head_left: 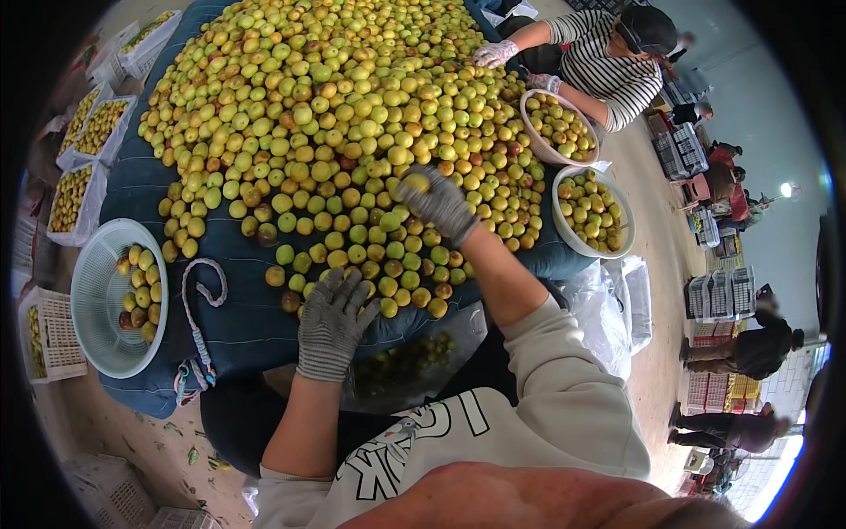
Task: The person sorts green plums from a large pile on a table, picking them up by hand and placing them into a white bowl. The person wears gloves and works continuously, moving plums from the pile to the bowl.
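Yellow-green and reddish round fruits (291,106) are heaped on a dark blue quilted surface (150,353). My left hand (333,322), in a grey striped glove, rests with fingers apart on fruits along the front edge of the heap. My right hand (432,198), in a matching glove, is farther forward and curled around a yellow fruit (417,183). A pale blue basket (92,291), partly filled with fruit, sits at the left beside a braided cord (201,361). A white basket (621,247) and a pink basket (538,152) of fruit stand at the right.
A co-worker (608,70) with gloved hands works at the upper right. Crates of fruit (99,172) line the left side. Plastic bags (599,317) lie by my right arm. Other people (740,353) and stacked crates (705,295) are along the far right.
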{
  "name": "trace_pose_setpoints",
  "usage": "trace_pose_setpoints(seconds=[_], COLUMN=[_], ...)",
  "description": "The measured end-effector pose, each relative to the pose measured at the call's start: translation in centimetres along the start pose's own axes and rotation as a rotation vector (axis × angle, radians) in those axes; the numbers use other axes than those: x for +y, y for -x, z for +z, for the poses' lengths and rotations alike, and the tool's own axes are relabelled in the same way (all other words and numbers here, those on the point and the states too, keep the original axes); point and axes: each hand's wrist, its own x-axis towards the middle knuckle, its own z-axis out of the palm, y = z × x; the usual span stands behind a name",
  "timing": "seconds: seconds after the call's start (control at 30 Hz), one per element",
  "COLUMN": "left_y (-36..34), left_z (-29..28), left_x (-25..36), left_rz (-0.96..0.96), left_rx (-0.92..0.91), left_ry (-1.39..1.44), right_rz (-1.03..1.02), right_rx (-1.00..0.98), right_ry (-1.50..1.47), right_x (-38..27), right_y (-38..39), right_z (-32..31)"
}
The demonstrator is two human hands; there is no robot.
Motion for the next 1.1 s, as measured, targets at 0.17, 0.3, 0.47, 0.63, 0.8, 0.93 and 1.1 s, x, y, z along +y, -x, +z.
trace_pose_setpoints(seconds=[0.17, 0.3, 0.47, 0.63, 0.8, 0.93, 1.1], left_y=[-1.2, -1.3, -1.4, -1.8, -1.4, -1.5, -1.3], left_z=[0.9, 1.7, -0.2, -0.5, -0.6, -0.4, 0.4], left_x=[0.5, 1.2, 0.9, 0.7, 0.9, 0.9, 0.7], left_rz=[0.005, 0.047, 0.033, 0.003, -0.007, -0.008, 0.000], left_rx=[-0.010, 0.216, -0.025, -0.016, 0.076, 0.121, 0.168], left_ry=[0.327, 0.461, 0.344, 0.294, 0.281, 0.253, 0.256], right_rz=[-0.286, -0.204, 0.304, 0.305, 0.185, 0.181, 0.164], right_rx=[-0.549, -0.244, 0.085, 0.065, 0.087, 0.073, 0.286], right_ry=[0.569, 0.617, 0.888, 1.124, 1.109, 0.950, 0.172], right_x=[-7.8, -6.2, -4.2, -1.8, -0.3, 0.7, 3.4], right_y=[6.0, 1.3, -7.8, -9.5, -9.2, -9.0, -11.7], right_z=[7.8, 4.4, -1.5, 1.1, 0.5, -0.7, -3.1])
